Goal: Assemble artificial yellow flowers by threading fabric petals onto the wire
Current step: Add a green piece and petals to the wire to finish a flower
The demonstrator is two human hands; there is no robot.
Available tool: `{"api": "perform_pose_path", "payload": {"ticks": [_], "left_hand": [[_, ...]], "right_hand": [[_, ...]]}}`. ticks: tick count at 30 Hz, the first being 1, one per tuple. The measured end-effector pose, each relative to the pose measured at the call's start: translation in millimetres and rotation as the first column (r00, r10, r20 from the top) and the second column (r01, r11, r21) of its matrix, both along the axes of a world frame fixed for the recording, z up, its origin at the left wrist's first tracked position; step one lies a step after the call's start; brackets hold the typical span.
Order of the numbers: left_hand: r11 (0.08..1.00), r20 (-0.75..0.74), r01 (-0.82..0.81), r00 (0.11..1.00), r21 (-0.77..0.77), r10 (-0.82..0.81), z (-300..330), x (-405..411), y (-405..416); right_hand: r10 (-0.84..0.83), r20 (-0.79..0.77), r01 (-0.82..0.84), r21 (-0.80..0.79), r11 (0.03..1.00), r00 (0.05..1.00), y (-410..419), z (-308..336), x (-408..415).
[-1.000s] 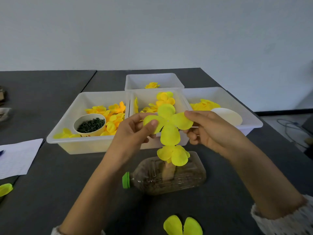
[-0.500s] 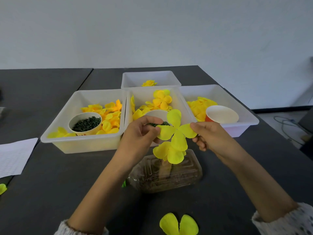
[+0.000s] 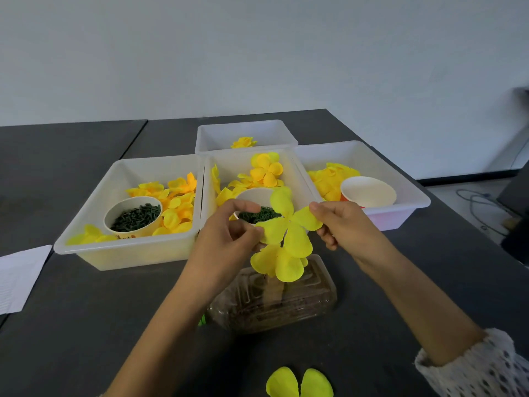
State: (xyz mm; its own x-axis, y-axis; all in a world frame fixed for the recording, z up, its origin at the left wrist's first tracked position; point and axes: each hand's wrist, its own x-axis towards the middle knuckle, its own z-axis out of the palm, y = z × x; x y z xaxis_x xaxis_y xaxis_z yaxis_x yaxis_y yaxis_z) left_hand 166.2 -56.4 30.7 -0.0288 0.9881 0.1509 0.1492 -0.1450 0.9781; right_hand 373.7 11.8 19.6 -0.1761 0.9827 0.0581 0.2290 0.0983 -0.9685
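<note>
A four-lobed yellow fabric petal piece [image 3: 289, 222] is held level above a clear plastic bottle [image 3: 274, 296] that lies on its side on the dark table. My left hand [image 3: 229, 239] pinches its left lobe and my right hand [image 3: 343, 224] pinches its right lobe. Just below it sits a second yellow petal layer [image 3: 277, 262] on a stem standing in the bottle. The wire itself is hidden behind the petals.
Several white bins stand behind: the left bin [image 3: 128, 253] holds petals and a cup of green pieces [image 3: 134, 216], the middle bin [image 3: 246, 167] holds flowers and another such cup [image 3: 257, 214], the right bin [image 3: 400, 202] holds an empty cup [image 3: 367, 191]. Loose petals [image 3: 299, 383] lie near me, paper [image 3: 17, 276] at the left.
Both hands have lowered the upper petal piece closer to the layer below it. My left thumb has lifted off the petal's top; the view has shifted slightly.
</note>
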Motion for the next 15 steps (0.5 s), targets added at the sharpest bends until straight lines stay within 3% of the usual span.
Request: {"api": "perform_pose_path", "payload": {"ticks": [3, 8, 15], "left_hand": [[0.999, -0.081, 0.002, 0.997, 0.034, 0.001, 0, 1, -4], [0.988, -0.104, 0.002, 0.994, 0.152, 0.014, 11, 4, -10], [0.990, -0.189, -0.056, 0.979, 0.130, 0.080, 4, 7, -12]], "right_hand": [[-0.006, 0.009, 0.005, 0.047, 0.999, 1.000, 2, 2, -4], [-0.021, -0.116, 0.035, 0.119, 0.992, 0.993, 4, 17, -12], [-0.048, -0.010, 0.049, 0.088, 0.995, 0.999, 12, 10, -21]]}}
